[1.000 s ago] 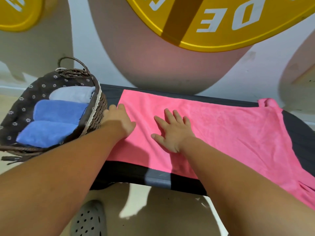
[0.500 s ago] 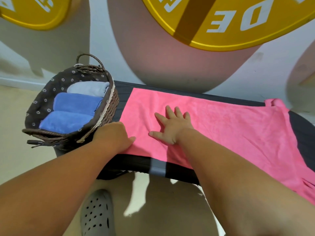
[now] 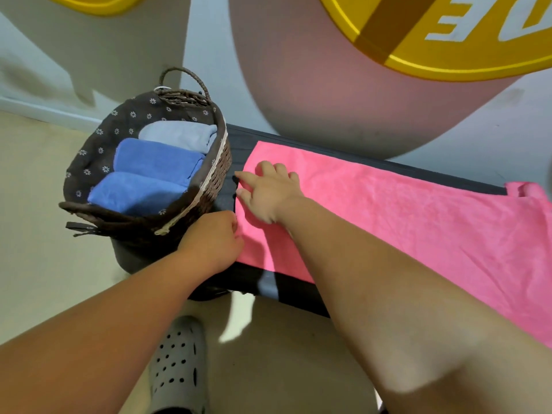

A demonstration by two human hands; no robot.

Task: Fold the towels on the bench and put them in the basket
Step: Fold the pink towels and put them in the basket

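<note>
Head view: a pink towel (image 3: 388, 219) is spread flat on the bench (image 3: 239, 144), just beside the basket (image 3: 215, 186). Its near corner beside the basket is pinched by the closed left hand (image 3: 213, 243); the right hand (image 3: 267, 192) lies spread on the same edge. One corner could slip — a crooked fold would likely result. Held in the basket: two blue folded towels (image 3: 149, 174) and a grey one (image 3: 179, 134).
</note>
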